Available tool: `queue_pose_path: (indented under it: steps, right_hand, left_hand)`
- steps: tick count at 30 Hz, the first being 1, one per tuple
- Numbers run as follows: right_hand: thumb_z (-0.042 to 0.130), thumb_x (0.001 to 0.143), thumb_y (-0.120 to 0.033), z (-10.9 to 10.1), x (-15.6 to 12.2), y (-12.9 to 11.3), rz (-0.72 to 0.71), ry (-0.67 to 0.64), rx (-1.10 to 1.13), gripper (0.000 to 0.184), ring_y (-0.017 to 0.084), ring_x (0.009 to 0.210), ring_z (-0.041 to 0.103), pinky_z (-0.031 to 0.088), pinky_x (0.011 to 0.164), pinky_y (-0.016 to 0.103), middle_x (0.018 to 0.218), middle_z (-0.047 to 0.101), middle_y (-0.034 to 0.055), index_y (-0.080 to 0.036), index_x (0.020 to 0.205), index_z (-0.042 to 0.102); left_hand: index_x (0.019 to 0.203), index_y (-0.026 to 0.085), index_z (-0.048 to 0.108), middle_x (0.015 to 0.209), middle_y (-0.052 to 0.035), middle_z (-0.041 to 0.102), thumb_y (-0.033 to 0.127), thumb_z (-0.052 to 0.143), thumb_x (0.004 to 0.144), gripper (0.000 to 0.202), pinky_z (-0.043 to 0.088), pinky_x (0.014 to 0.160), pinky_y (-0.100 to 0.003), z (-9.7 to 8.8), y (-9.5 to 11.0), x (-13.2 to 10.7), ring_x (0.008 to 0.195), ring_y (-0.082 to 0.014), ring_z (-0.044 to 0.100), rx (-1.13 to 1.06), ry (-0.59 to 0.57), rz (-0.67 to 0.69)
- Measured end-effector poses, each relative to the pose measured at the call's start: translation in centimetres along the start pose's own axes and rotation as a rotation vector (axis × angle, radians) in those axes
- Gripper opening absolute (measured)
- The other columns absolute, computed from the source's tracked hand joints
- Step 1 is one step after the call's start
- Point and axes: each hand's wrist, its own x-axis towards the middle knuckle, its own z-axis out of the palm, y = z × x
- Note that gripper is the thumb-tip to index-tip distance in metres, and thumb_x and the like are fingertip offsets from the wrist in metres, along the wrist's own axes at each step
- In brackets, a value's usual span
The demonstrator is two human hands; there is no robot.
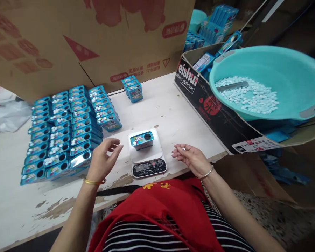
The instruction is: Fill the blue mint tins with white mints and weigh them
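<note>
A small blue tin (pixel 141 140) with a round opening rests on a white digital scale (pixel 146 156) near the table's front edge. My left hand (pixel 103 158) hovers just left of the scale, fingers loosely curled and apart, holding nothing. My right hand (pixel 191 157) lies palm up to the right of the scale, fingers half curled, with small white tablets (pixel 183 149) at its fingertips. Rows of blue tins (pixel 65 129), several filled with white tablets, stand at the left.
A teal basin (pixel 291 70) of white tablets with a metal scoop (pixel 232 86) sits on a cardboard box (pixel 212 105) at the right. A short stack of tins (pixel 133 89) stands by the cardboard wall (pixel 94 38) at the back. The table edge (pixel 68 206) is chipped.
</note>
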Motion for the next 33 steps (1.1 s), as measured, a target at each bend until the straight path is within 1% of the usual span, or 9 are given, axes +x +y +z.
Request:
queue_pose_path:
  steps: [3, 6, 9, 13, 18, 22, 28, 30, 33]
  right_hand:
    - [0.079, 0.068, -0.045, 1.7, -0.3, -1.9, -0.066, -0.115, -0.205, 0.039, 0.007, 0.042, 0.056, 0.033, 0.036, 0.016, 0.064, 0.066, 0.0007, -0.014, 0.081, 0.059]
    - [0.071, 0.075, -0.051, 3.7, -0.2, -3.9, -0.2, -0.219, -0.399, 0.039, 0.004, 0.033, 0.045, 0.025, 0.034, 0.017, 0.058, 0.061, -0.0028, -0.015, 0.082, 0.057]
    - [0.063, 0.081, -0.051, 5.6, 0.3, -5.3, -0.378, -0.274, -0.542, 0.036, 0.003, 0.035, 0.038, 0.027, 0.037, 0.019, 0.056, 0.057, -0.0051, -0.015, 0.086, 0.057]
    - [0.058, 0.089, -0.037, 8.1, 1.0, -6.7, -0.553, -0.319, -0.845, 0.022, 0.008, 0.051, 0.047, 0.036, 0.052, 0.022, 0.058, 0.054, -0.0042, -0.016, 0.085, 0.06]
    - [0.056, 0.09, -0.02, 10.9, 1.2, -7.5, -0.551, -0.338, -1.319, 0.01, 0.012, 0.063, 0.05, 0.038, 0.063, 0.026, 0.065, 0.057, -0.0006, -0.015, 0.085, 0.063]
    - [0.056, 0.088, -0.013, 12.2, 1.0, -7.7, -0.585, -0.351, -1.554, 0.008, 0.017, 0.083, 0.055, 0.041, 0.076, 0.029, 0.091, 0.063, 0.0074, -0.014, 0.091, 0.064]
    - [0.051, 0.088, -0.007, 12.6, 0.9, -7.1, -0.567, -0.357, -1.622, 0.016, 0.018, 0.091, 0.055, 0.043, 0.08, 0.03, 0.104, 0.059, 0.0106, -0.013, 0.097, 0.063]
    - [0.053, 0.088, -0.009, 12.4, 1.0, -6.8, -0.633, -0.372, -1.532, 0.014, 0.018, 0.09, 0.056, 0.044, 0.08, 0.03, 0.102, 0.058, 0.0093, -0.014, 0.095, 0.063]
    - [0.056, 0.089, -0.016, 11.0, 0.6, -7.9, -0.832, -0.359, -1.345, 0.01, 0.017, 0.087, 0.057, 0.046, 0.077, 0.029, 0.099, 0.059, 0.0072, -0.017, 0.094, 0.064]
  left_hand:
    - [0.091, 0.017, 0.063, 0.089, -0.0038, 0.068, 0.039, 0.056, 0.088, 0.023, 0.048, 0.068, -0.025, 1.0, -1.6, -1.9, 0.071, -0.0117, 0.058, -0.029, -0.018, -0.081]
    - [0.09, 0.017, 0.063, 0.094, -0.0047, 0.069, 0.038, 0.055, 0.089, 0.022, 0.049, 0.069, -0.025, 2.0, -2.2, -3.1, 0.071, -0.0112, 0.058, -0.066, -0.023, -0.101]
    - [0.089, 0.018, 0.063, 0.094, -0.0051, 0.069, 0.038, 0.055, 0.089, 0.022, 0.049, 0.069, -0.025, 2.5, -2.3, -3.5, 0.071, -0.0115, 0.058, -0.097, -0.017, -0.083]
    - [0.09, 0.018, 0.063, 0.098, -0.0063, 0.069, 0.037, 0.055, 0.089, 0.021, 0.05, 0.07, -0.026, 2.7, -2.3, -3.6, 0.073, -0.0126, 0.061, -0.11, -0.02, -0.071]
    - [0.091, 0.019, 0.062, 0.097, -0.0057, 0.069, 0.037, 0.054, 0.089, 0.02, 0.05, 0.07, -0.026, 2.9, -2.5, -3.7, 0.077, -0.0139, 0.062, -0.114, -0.016, -0.069]
    - [0.091, 0.019, 0.062, 0.092, -0.004, 0.069, 0.037, 0.054, 0.09, 0.02, 0.05, 0.072, -0.027, 3.4, -2.9, -3.8, 0.075, -0.0137, 0.062, -0.113, -0.035, -0.057]
    - [0.091, 0.019, 0.062, 0.088, -0.0034, 0.068, 0.038, 0.051, 0.091, 0.021, 0.05, 0.073, -0.028, 3.6, -2.9, -3.9, 0.077, -0.0149, 0.063, -0.112, -0.089, -0.045]
    - [0.091, 0.019, 0.062, 0.088, -0.0037, 0.068, 0.037, 0.051, 0.091, 0.021, 0.05, 0.074, -0.028, 3.6, -2.7, -3.8, 0.079, -0.0155, 0.063, -0.119, -0.086, -0.039]
    - [0.092, 0.019, 0.062, 0.09, -0.0043, 0.069, 0.035, 0.051, 0.092, 0.019, 0.051, 0.083, -0.032, 3.3, -2.3, -3.7, 0.084, -0.0166, 0.065, -0.134, -0.05, 0.0]
